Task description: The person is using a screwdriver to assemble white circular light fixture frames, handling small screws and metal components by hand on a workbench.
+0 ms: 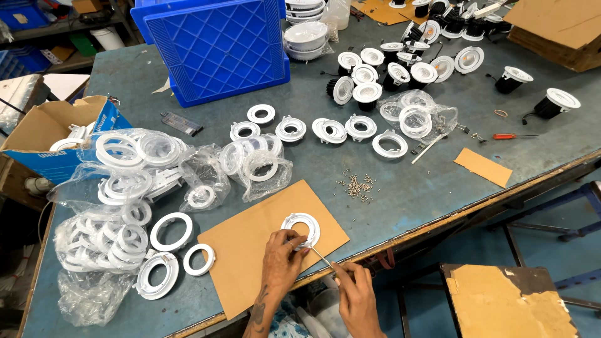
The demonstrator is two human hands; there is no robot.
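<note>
Low in the middle of the frame, your left hand [280, 255] pins a white ring fitting [301, 226] flat on a sheet of brown cardboard [250, 250], fingers closed on its near rim, probably so it cannot slide or spin. Your right hand [355, 289] sits just below and to the right, its grip pinched shut on a thin screwdriver [322, 258] whose tip angles up to the ring's lower edge. The cardboard likely serves as a working pad between the ring and the grey-blue counter [432, 188].

Just right of the cardboard lies a small scatter of screws [359, 185], within easy reach of the tool hand. Above them a row of bare white rings [325, 129] runs across the middle of the frame. At the left, clear plastic bags [125, 181] spill more rings, beside an open cardboard box [50, 134]. A blue crate [216, 47] stands at the top, and at the upper right sit assembled downlights [400, 69] with black backs. A red-handled screwdriver [510, 136] lies apart at the right.
</note>
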